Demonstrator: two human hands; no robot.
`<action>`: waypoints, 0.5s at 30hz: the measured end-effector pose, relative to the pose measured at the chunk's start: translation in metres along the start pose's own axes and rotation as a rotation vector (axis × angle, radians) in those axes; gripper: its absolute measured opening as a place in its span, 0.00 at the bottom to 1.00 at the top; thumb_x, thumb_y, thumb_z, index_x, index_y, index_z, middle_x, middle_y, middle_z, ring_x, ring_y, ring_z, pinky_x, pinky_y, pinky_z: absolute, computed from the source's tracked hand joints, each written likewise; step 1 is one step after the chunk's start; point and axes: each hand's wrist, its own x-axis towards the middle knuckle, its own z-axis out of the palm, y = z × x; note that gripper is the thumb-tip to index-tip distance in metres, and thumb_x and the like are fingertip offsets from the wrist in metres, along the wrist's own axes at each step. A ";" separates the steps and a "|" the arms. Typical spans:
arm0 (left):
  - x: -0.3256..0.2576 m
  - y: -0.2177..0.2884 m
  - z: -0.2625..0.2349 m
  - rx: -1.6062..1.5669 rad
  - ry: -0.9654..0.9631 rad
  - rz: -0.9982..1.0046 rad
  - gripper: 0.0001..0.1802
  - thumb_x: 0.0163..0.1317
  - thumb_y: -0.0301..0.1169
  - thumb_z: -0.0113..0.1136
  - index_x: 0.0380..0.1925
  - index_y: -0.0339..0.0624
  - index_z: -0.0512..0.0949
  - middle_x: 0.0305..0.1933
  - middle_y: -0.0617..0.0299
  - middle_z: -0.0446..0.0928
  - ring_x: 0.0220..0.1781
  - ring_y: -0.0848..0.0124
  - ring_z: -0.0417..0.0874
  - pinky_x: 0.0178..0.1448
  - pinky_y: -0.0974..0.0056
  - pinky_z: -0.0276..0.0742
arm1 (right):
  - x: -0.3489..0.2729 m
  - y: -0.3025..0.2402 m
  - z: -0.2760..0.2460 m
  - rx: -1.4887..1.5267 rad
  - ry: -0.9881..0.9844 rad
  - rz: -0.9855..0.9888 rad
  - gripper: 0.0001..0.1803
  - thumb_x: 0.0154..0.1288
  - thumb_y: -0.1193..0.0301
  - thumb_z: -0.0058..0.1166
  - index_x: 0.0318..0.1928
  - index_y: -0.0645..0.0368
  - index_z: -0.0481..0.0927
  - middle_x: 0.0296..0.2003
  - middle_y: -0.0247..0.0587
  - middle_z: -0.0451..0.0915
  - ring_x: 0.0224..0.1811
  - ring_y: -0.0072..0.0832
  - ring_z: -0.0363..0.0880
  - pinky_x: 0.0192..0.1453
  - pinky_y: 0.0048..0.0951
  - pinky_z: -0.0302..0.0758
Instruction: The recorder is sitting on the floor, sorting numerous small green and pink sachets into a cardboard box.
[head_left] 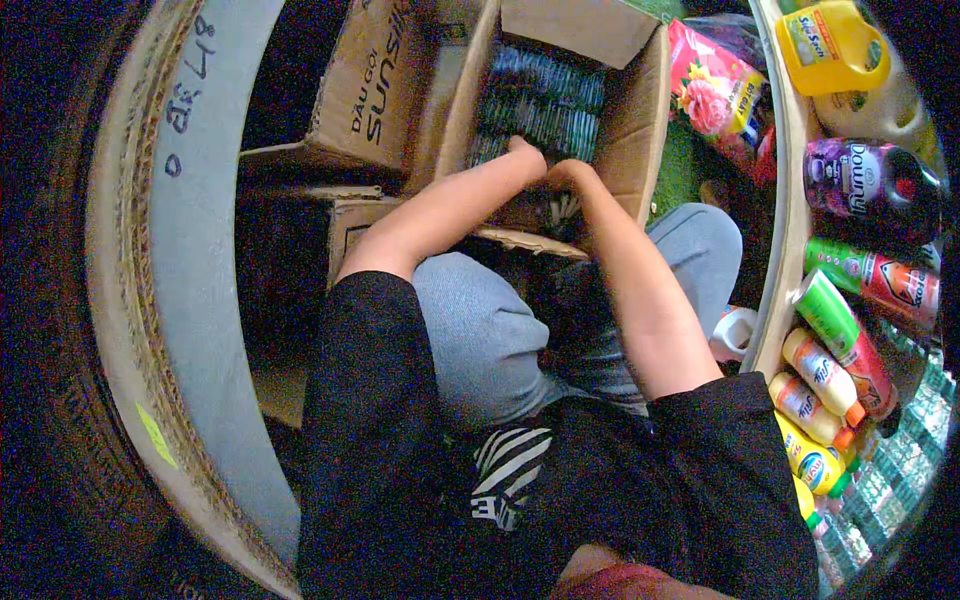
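A brown cardboard box (455,125) stands open in front of my knees. Inside it, thin bluish-green packets (555,120) are packed on edge in several rows. Both my arms reach over the near side into the box. My left hand (527,153) is bent down at the near end of the packet rows, its fingers hidden. Close beside it on the right, my right hand (567,176) dips into the shadowed near part of the box. Its fingers are too dark and blurred to make out, so whether either hand holds a packet does not show.
Another cardboard box (385,90) with open flaps stands to the left. A pale curved panel (215,250) rises at far left. On the right, a shelf edge (785,200) fronts a yellow jug (835,48), a purple bottle (850,180) and spray cans (840,315). A pink floral bag (710,90) lies beyond the box.
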 end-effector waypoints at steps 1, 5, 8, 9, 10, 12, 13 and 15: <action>-0.010 -0.003 -0.002 0.011 -0.070 -0.004 0.21 0.56 0.46 0.40 0.51 0.60 0.68 0.56 0.68 0.65 0.59 0.67 0.62 0.58 0.53 0.51 | 0.002 -0.006 0.023 -0.033 0.204 0.000 0.27 0.32 0.56 0.61 0.32 0.63 0.77 0.39 0.50 0.75 0.45 0.38 0.73 0.47 0.32 0.71; 0.015 -0.032 0.038 0.014 -0.096 -0.075 0.21 0.58 0.45 0.37 0.52 0.62 0.65 0.56 0.70 0.64 0.58 0.69 0.62 0.59 0.53 0.49 | -0.034 -0.039 0.099 -0.178 1.060 -0.057 0.27 0.30 0.57 0.63 0.31 0.65 0.77 0.39 0.50 0.75 0.44 0.38 0.73 0.46 0.32 0.71; -0.016 -0.006 -0.007 0.250 -0.395 -0.010 0.22 0.59 0.46 0.35 0.54 0.63 0.61 0.58 0.74 0.61 0.59 0.70 0.60 0.59 0.52 0.50 | -0.102 -0.041 0.123 -0.006 1.207 -0.111 0.36 0.29 0.59 0.65 0.40 0.70 0.70 0.39 0.53 0.74 0.44 0.40 0.73 0.46 0.33 0.72; -0.028 -0.021 -0.001 0.141 -0.033 0.163 0.14 0.49 0.41 0.49 0.36 0.54 0.77 0.39 0.63 0.77 0.42 0.61 0.76 0.47 0.50 0.66 | -0.109 -0.044 0.127 -0.021 1.264 -0.130 0.39 0.36 0.60 0.59 0.48 0.71 0.59 0.42 0.55 0.72 0.45 0.43 0.72 0.49 0.34 0.69; -0.021 -0.023 0.007 0.142 -0.032 0.170 0.14 0.49 0.41 0.49 0.36 0.54 0.77 0.39 0.63 0.77 0.42 0.61 0.76 0.47 0.50 0.66 | -0.112 -0.044 0.131 -0.038 1.320 -0.150 0.43 0.43 0.62 0.54 0.56 0.73 0.49 0.44 0.57 0.70 0.46 0.45 0.71 0.52 0.36 0.67; -0.002 -0.029 0.025 0.265 -0.062 0.213 0.14 0.48 0.39 0.50 0.35 0.54 0.77 0.40 0.62 0.76 0.42 0.62 0.77 0.47 0.51 0.67 | -0.107 -0.046 0.134 0.009 1.316 -0.186 0.47 0.43 0.64 0.55 0.57 0.74 0.42 0.43 0.59 0.70 0.45 0.46 0.71 0.52 0.36 0.67; 0.005 -0.028 0.029 0.261 -0.057 0.167 0.14 0.48 0.38 0.50 0.35 0.53 0.77 0.39 0.62 0.77 0.42 0.61 0.77 0.47 0.52 0.67 | -0.094 -0.043 0.130 0.048 1.368 -0.194 0.49 0.36 0.63 0.60 0.52 0.77 0.45 0.42 0.61 0.70 0.44 0.46 0.72 0.49 0.35 0.69; 0.017 -0.032 0.037 0.231 -0.087 0.149 0.14 0.49 0.38 0.49 0.36 0.54 0.77 0.41 0.62 0.76 0.43 0.61 0.76 0.48 0.52 0.67 | -0.066 -0.038 0.125 0.029 1.425 -0.224 0.50 0.31 0.62 0.64 0.48 0.78 0.46 0.41 0.62 0.71 0.44 0.45 0.72 0.47 0.33 0.69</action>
